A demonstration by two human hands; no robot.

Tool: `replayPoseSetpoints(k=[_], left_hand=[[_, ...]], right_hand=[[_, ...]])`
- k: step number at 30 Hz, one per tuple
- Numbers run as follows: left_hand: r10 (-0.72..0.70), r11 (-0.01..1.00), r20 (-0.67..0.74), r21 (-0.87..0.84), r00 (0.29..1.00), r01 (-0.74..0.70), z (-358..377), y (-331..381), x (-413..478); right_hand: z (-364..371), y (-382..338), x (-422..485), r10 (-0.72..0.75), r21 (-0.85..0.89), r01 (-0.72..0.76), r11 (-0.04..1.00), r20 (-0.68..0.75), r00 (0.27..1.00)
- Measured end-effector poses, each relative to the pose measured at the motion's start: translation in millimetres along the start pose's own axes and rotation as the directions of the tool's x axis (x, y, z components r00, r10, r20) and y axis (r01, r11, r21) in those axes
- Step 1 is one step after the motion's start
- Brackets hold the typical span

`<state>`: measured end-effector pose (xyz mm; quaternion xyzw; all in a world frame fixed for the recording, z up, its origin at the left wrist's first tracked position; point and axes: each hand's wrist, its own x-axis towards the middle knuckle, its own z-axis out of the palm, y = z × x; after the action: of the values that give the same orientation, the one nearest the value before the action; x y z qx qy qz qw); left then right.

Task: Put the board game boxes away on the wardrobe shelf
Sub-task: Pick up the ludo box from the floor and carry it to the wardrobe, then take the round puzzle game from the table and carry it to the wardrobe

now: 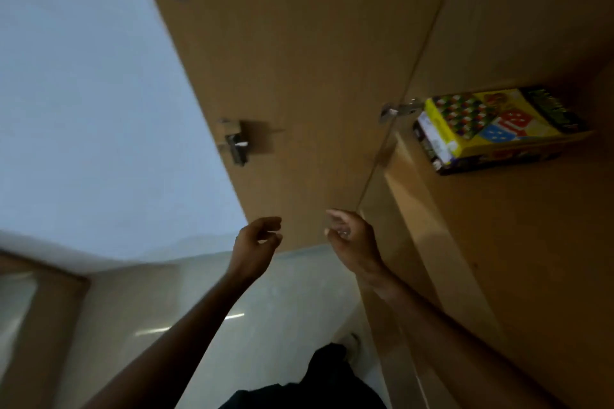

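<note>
Two board game boxes (491, 129) lie stacked on the wardrobe shelf (518, 209), a yellow one with dice and a coloured grid on top of a darker one whose edge shows beneath it. The stack sits toward the back of the shelf, its near corner close to a metal hinge (397, 111), and a broad stretch of bare shelf lies between it and the shelf's front edge.

Both hands are raised in front of the wardrobe and hold nothing. The left hand (255, 244) has its fingers loosely curled, just below the bottom edge of the open wardrobe door (282, 60). The right hand (352, 239) is half open with fingers bent (motion blur hides finer detail), beside the line where door and cabinet side meet, well apart from the boxes.

A metal latch (236, 141) sits on the door's free edge, next to the pale wall (83, 93). Below the arms, glossy floor (265, 302) lies open, with dark clothing at the bottom.
</note>
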<state>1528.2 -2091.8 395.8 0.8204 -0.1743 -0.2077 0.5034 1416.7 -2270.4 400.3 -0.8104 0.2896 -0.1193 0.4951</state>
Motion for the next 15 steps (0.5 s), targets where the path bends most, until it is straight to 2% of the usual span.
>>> replayPoseSetpoints(k=[4, 7, 10, 13, 15], left_hand=[[-0.124, 0.992, -0.115, -0.038, 0.986, 0.12, -83.5, -71.7, -80.8], [-0.22, 0.975, -0.211, -0.081, 0.952, 0.208, -137.6, -120.2, -145.8], [-0.335, 0.941, -0.369, -0.183, 0.867, 0.286, -196.4, -172.4, -218.1], [-0.416, 0.906, -0.492, -0.294, 0.764, 0.304, -235.3, -204.3, -279.6], [-0.487, 0.871, -0.603, -0.393, 0.632, 0.296, -263.1, -224.3, -329.8]], right_hand=[[95.5, -32.5, -42.2, -0.044, 0.019, 0.041, 0.999, 0.186, 0.982], [163.6, -60.2, -80.2, -0.081, 0.013, 0.081, 0.997, 0.329, 0.941], [241.5, -95.4, -125.8, -0.144, -0.007, 0.174, 0.985, 0.525, 0.839], [297.8, -125.4, -165.1, -0.189, -0.002, 0.256, 0.967, 0.666, 0.721], [347.9, -152.7, -198.7, -0.233, 0.02, 0.342, 0.939, 0.769, 0.595]])
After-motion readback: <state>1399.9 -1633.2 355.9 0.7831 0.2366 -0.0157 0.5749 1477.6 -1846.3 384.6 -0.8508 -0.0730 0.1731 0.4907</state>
